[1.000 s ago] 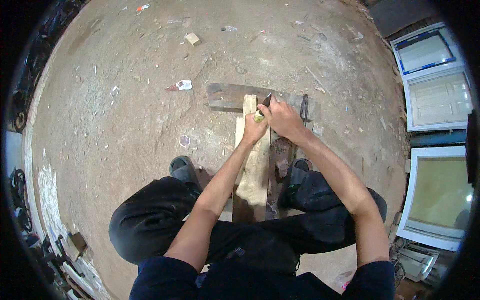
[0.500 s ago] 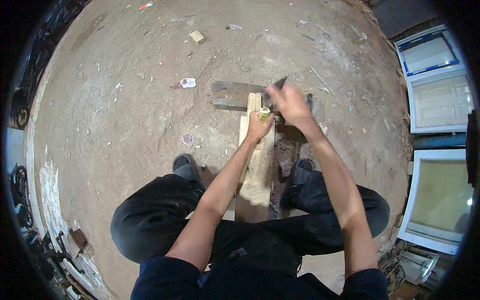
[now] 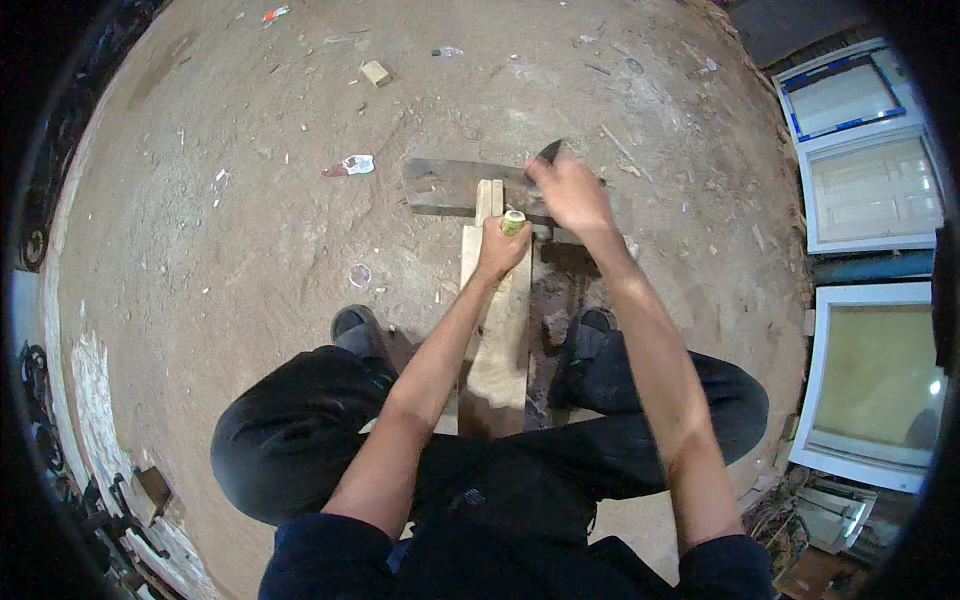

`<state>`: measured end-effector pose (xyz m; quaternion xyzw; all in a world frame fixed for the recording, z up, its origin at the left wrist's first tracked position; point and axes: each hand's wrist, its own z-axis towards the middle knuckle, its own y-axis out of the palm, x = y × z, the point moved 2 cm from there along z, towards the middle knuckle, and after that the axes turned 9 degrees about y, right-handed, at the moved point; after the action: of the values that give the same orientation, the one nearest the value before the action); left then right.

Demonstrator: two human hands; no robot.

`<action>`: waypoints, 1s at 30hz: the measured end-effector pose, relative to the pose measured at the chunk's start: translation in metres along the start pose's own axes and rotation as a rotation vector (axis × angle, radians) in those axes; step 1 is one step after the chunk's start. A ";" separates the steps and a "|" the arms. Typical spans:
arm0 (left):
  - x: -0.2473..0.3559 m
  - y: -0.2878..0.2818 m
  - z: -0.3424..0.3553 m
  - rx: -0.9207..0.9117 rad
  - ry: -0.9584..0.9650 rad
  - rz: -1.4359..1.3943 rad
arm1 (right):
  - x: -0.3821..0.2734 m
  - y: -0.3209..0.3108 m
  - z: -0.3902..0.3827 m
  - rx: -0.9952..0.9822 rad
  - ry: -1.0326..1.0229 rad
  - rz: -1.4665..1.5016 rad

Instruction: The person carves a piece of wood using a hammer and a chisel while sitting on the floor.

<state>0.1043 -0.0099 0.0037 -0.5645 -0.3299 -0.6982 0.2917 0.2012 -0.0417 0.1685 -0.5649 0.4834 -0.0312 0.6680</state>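
My left hand (image 3: pixel 503 248) is wrapped round the upright yellow-green handle (image 3: pixel 513 222) of what looks like a chisel. Its lower end is hidden by the hand and stands over a pale wooden board (image 3: pixel 497 350). Just right of it and a little farther off, my right hand (image 3: pixel 572 195) is closed on a dark tool. The tool's pointed end (image 3: pixel 548 152) sticks out past the fingers; blur hides its kind. The pale board runs away from me between my legs, and its narrow far end (image 3: pixel 490 195) meets a grey weathered plank (image 3: pixel 440 185) lying crosswise.
My shoes (image 3: pixel 355 330) flank the board on the dirt floor. Farther off lie a small wood block (image 3: pixel 376 73) and a torn wrapper (image 3: pixel 350 165). White-framed windows (image 3: pixel 870 375) lean along the right side. Dark metal parts (image 3: pixel 130 500) lie at the lower left.
The whole view has shifted slightly, so everything sits a little more to the left and higher. My right hand stays blurred with the dark tool beside the chisel; both grips are unchanged.
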 end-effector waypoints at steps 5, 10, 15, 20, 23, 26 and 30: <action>0.010 0.019 0.000 0.042 -0.072 -0.120 | 0.052 0.045 -0.010 0.102 -0.287 -0.172; -0.008 0.001 -0.003 0.031 -0.011 0.004 | -0.030 -0.017 -0.012 0.208 -0.165 0.437; -0.005 0.000 0.009 0.022 0.002 -0.039 | 0.015 0.024 -0.010 0.030 0.036 -0.073; -0.021 -0.008 0.008 0.023 -0.018 0.007 | -0.022 -0.019 -0.018 0.209 0.001 0.455; -0.013 0.003 -0.001 0.031 0.034 -0.064 | 0.026 0.016 -0.016 0.176 -0.080 0.269; -0.015 -0.005 0.005 0.035 -0.018 -0.044 | 0.032 0.032 -0.002 0.107 -0.222 -0.145; -0.015 0.000 0.010 -0.029 -0.040 0.049 | 0.020 0.023 -0.019 0.318 -0.077 0.244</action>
<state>0.1129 -0.0018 -0.0095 -0.5903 -0.3116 -0.6841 0.2941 0.1872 -0.0585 0.1400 -0.3905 0.5112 -0.0042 0.7656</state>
